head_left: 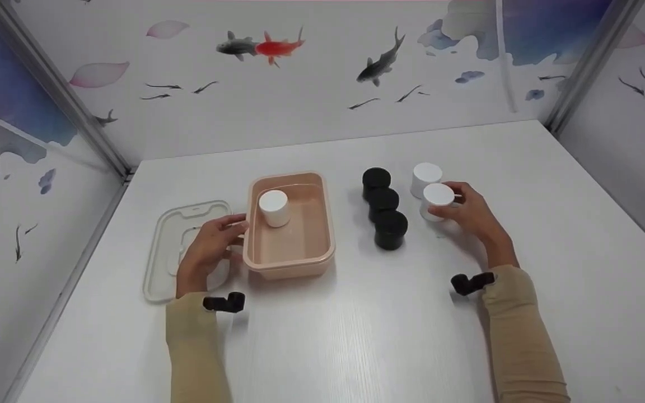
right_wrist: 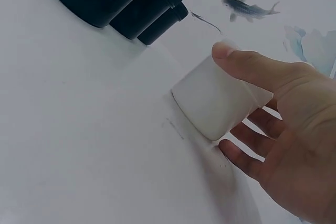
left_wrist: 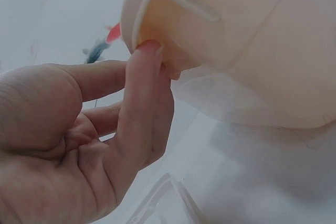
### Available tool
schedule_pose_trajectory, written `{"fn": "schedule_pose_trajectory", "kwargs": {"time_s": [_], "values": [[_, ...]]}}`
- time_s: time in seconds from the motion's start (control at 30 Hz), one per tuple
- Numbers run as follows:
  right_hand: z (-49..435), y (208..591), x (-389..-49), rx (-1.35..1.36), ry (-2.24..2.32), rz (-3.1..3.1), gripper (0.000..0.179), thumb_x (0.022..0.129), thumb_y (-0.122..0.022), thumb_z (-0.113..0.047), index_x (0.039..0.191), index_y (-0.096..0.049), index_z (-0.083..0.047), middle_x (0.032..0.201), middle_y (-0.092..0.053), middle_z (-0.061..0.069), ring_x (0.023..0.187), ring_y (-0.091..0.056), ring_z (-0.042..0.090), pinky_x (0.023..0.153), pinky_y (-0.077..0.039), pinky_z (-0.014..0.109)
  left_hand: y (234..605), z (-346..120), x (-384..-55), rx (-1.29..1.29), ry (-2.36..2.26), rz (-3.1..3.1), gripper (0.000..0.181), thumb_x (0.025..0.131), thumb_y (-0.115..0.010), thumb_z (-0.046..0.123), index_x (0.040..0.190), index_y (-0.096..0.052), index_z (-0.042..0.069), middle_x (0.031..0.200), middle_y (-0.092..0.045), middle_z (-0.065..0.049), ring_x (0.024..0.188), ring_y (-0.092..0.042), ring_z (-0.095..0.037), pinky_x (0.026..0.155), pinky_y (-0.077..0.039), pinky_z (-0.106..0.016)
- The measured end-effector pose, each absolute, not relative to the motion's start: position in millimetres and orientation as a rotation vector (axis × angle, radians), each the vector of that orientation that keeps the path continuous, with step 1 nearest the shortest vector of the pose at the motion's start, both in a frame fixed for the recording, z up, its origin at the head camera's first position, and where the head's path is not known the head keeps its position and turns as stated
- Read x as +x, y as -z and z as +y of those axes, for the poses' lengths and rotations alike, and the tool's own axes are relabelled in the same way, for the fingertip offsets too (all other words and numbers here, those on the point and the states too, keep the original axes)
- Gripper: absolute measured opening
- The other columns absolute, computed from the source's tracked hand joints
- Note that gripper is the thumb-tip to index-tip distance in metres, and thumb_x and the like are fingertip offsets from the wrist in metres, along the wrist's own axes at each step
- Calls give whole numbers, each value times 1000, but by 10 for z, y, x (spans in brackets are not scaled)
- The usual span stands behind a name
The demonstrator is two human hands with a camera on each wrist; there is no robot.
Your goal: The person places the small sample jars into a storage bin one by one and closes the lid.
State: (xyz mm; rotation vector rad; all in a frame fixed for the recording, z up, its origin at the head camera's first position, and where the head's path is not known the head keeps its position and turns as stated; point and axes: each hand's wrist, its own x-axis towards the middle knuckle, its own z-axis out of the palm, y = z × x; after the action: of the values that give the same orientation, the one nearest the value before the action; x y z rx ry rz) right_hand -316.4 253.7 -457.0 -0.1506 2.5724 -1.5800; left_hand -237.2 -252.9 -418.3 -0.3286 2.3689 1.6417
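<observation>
With thumb and fingers around its side, my right hand (head_left: 471, 212) holds a white lidded jar (head_left: 438, 202) low over the table. The right wrist view shows the thumb near the top edge of this jar (right_wrist: 215, 98). A second white jar (head_left: 427, 178) stands just behind it. My left hand (head_left: 210, 246) grips the left rim of a pink plastic box (head_left: 291, 246), its fingertips (left_wrist: 149, 51) tucked at the lip. Inside the box, toward the back left, stands another white jar (head_left: 274, 207).
Three black jars (head_left: 391, 228) stand in a row between the box and the white jars. A pale flat lid (head_left: 160, 263) lies left of the box, partly under my left forearm and hand. Printed panels (head_left: 322, 112) wall the back and sides of the white table (head_left: 345, 341).
</observation>
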Motion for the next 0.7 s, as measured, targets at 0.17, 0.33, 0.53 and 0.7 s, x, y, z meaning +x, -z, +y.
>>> {"fn": "schedule_pose_trajectory", "kwargs": {"time_s": [0.17,0.33,0.53,0.7], "values": [[2497,4439,-3129,-179,1570,2620,81,87,-79,-33,150,-37,-6,149,-43,18,141,-41,37,112,-34,51,4172,-2522,-2364,-325,-1629,2364,51,103,-56,36,149,-48,15,137,-62,-15,114,-65,-23,75,-57,-26],[2444,4250,-3080,-180,1575,2656,83,86,-79,-39,151,-37,-9,149,-44,16,139,-43,34,107,-39,47,4175,-2521,-2362,-320,-1613,2373,52,102,-57,37,149,-48,15,137,-62,-15,115,-65,-24,76,-56,-26],[2383,4032,-3026,-166,1660,2686,80,87,-79,-36,151,-38,-12,150,-45,9,138,-45,27,97,-45,31,4178,-2521,-2353,-304,-1624,2379,52,103,-56,36,149,-48,15,136,-63,-14,113,-66,-22,77,-56,-27],[2246,3923,-2984,-197,1747,2659,76,87,-79,-36,149,-42,-12,145,-47,6,135,-49,22,97,-43,29,4175,-2512,-2350,-310,-1639,2378,51,103,-57,35,149,-48,14,135,-64,-14,110,-66,-21,77,-57,-28]]}}
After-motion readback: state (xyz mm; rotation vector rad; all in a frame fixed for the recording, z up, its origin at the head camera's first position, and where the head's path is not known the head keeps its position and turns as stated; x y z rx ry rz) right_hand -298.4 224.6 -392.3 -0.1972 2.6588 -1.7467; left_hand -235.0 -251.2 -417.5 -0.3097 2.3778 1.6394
